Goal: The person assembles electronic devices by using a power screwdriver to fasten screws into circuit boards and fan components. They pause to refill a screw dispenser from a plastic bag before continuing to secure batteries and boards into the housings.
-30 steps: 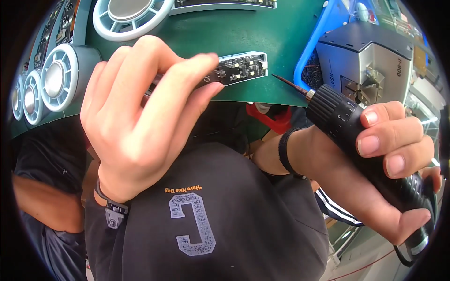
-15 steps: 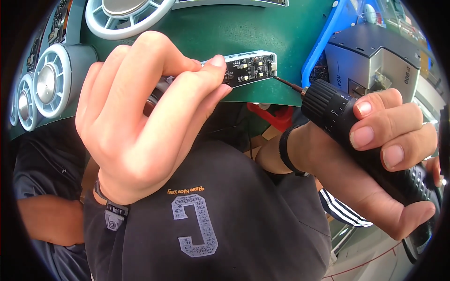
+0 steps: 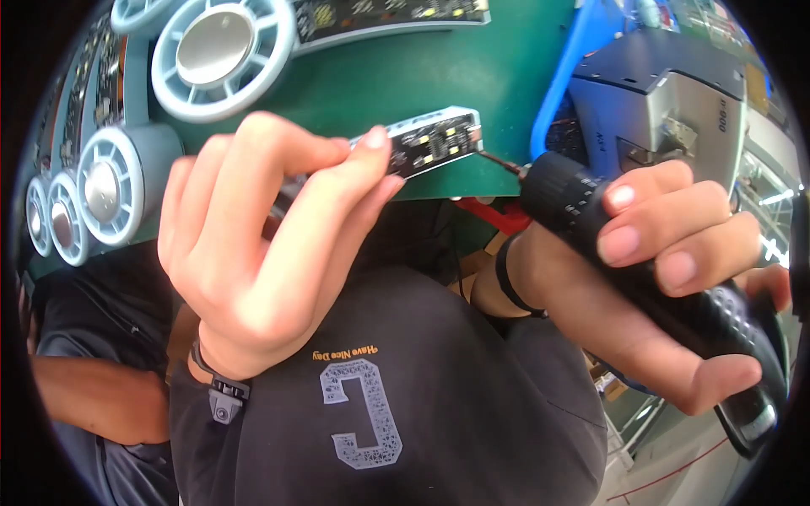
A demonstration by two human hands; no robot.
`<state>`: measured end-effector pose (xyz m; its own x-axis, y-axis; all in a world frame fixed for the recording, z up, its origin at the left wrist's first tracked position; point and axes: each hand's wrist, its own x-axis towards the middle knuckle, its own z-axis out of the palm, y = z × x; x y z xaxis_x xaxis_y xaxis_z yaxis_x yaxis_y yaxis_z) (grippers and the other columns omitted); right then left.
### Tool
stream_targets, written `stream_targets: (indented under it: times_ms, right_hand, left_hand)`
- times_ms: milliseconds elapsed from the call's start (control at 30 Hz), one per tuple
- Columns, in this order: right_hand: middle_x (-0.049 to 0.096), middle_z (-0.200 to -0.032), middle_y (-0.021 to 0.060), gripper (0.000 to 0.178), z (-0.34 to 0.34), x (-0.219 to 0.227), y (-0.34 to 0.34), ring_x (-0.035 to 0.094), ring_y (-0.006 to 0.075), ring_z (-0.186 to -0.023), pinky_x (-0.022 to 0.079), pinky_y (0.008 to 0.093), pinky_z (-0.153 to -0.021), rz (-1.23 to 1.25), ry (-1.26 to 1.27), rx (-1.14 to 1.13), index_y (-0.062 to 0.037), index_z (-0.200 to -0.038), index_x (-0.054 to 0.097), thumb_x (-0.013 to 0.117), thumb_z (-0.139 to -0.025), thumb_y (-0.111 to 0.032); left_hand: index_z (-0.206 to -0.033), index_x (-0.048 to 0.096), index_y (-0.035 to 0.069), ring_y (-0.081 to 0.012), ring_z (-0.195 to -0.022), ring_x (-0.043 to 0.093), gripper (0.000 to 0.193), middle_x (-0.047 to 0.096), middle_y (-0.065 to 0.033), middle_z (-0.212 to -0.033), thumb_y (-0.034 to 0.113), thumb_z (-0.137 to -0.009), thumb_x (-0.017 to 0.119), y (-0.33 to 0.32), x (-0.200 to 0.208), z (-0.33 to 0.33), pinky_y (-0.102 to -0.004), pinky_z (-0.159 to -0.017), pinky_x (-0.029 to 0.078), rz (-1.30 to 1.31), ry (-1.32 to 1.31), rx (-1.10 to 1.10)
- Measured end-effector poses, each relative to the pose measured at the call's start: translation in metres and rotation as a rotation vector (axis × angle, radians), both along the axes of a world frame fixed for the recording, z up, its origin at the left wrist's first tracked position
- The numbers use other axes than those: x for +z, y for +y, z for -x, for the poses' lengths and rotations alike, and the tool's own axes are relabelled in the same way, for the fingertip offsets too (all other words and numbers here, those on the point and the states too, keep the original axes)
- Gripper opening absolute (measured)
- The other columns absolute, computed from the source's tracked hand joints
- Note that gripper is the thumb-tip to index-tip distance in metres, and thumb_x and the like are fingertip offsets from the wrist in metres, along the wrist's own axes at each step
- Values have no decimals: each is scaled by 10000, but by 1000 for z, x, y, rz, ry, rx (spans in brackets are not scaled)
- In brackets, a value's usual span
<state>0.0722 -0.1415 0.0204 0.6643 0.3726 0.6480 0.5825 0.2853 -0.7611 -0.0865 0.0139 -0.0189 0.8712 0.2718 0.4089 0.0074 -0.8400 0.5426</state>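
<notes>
My left hand pinches a handheld fan's pale housing between thumb and fingers. A black circuit board with small light-coloured parts lies exposed along it, facing me. The rest of this fan is hidden behind my hand. In my right hand is a black electric screwdriver, tilted up to the left, fingers wrapped round its body. Its thin bit reaches the board's right end, beside a small metal port. Whether a screw sits under the tip is too small to tell.
Another light-blue fan lies on the green mat, its board exposed. Several more fans stand in a row at the left. Behind the screwdriver are a blue tray and a grey metal box. Another person's arm rests at the lower left.
Both hands, the fan and the screwdriver sit slightly lower in the picture, as does the background, so the view has shifted. The bit stays at the board's right end.
</notes>
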Motion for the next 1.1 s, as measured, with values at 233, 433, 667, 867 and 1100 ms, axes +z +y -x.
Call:
stream_targets:
  times_ms: [233, 433, 667, 867, 1100]
  right_hand:
    - [492, -734, 18, 478, -17, 54, -70, 473, 149, -515, 470, 319, -515, -234, -261, -423, -96, -996, 532, 510, -941, -571]
    - [493, -694, 50, 418, -50, 57, -64, 487, 189, -489, 458, 340, -477, -72, -103, -503, -112, -982, 518, 525, -922, -526]
    - [490, -686, 52, 406, -63, 43, -50, 488, 199, -488, 457, 343, -486, 130, -110, -378, -114, -973, 518, 526, -925, -516]
    - [492, -688, 51, 406, -35, 44, -47, 487, 197, -487, 455, 343, -487, -19, -70, -100, -111, -968, 518, 523, -928, -515]
    - [494, -690, 49, 407, 11, 36, -14, 486, 194, -486, 453, 343, -487, -122, -84, 115, -108, -963, 519, 519, -932, -514]
  left_hand:
    - [-1003, 790, 35, -212, -771, 635, 299, 672, -65, -861, -6, -720, 879, -14, -1, -2, -317, -667, 465, -64, -9, 31]
    - [-1036, 799, 51, -217, -799, 639, 319, 678, -59, -884, -5, -731, 873, -17, -4, -21, -325, -691, 481, -31, -1, -56]
    - [-1034, 807, 62, -234, -898, 663, 313, 701, -63, -935, -22, -739, 871, -13, -15, -15, -322, -741, 509, -191, -74, -95]
    - [-1138, 743, 1, -266, -1023, 671, 452, 701, -139, -1097, -8, -717, 905, -16, -19, -7, -337, -835, 546, 76, -250, 50]
    - [-1291, 587, -47, -274, -1079, 664, 654, 672, -189, -1187, 0, -722, 907, -18, -46, -10, -352, -897, 560, 351, -321, -26]
